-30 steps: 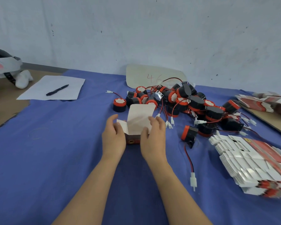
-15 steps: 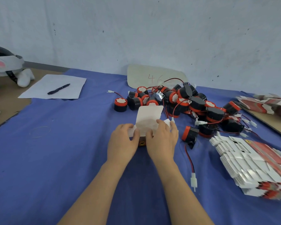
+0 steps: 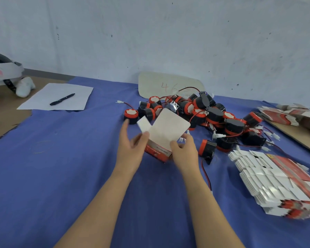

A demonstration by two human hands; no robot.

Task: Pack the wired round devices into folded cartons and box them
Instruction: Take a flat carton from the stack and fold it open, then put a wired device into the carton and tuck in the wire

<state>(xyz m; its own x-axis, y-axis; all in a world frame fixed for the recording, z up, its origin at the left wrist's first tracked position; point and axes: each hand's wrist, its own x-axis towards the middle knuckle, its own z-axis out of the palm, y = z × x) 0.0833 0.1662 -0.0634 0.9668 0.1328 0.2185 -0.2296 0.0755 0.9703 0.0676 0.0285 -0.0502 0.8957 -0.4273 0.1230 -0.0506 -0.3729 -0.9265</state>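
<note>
Blue cloth (image 3: 43, 176), red carton (image 3: 157, 152) tilted, white flaps up, pinched by both hands' grip

Carton (image 3: 159, 140) lies before device pile (image 3: 204, 113), flat cartons (image 3: 276, 179) right.

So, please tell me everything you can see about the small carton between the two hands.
The carton is a small cardboard box, red and printed outside, plain white inside. Its top is open: a large rounded lid flap and a narrow side flap stand up. It sits tilted above the blue cloth, just before the pile of round devices. The left hand touches its left side, the right hand grips its right side.
</note>
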